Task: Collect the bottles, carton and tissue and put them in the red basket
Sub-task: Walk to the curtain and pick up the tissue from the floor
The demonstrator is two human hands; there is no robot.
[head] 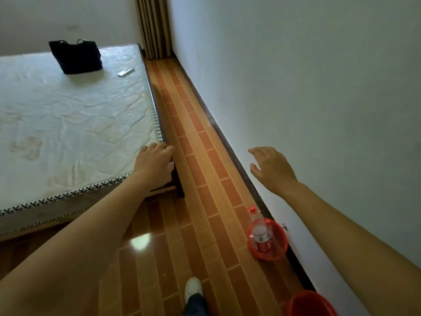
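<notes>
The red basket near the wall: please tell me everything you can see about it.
The red basket is a small round tub, plastic by its look, with a smooth rim. It stands upright on the brown tiled floor, close to the dark skirting board at the foot of the white wall. A clear bottle with a red cap and red label stands in it, sticking out well above the rim. Neither hand touches the basket.
</notes>
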